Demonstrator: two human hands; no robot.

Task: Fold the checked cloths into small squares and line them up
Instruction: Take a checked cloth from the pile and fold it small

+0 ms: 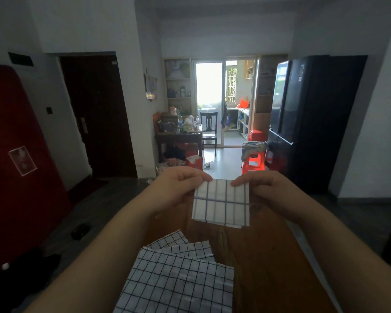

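Note:
A small folded white cloth with blue checks (221,203) hangs in the air above the wooden table (269,256). My left hand (178,186) pinches its top left corner and my right hand (260,186) pinches its top right corner. On the table, close to me, lies a pile of white cloths with black checks (178,281), the top one spread flat, with two more corners (190,247) showing behind it.
The table is narrow and runs away from me. A red panel (16,166) stands at the left, a black fridge (303,118) at the right, an orange stool (253,161) and a cluttered dining table (181,134) beyond.

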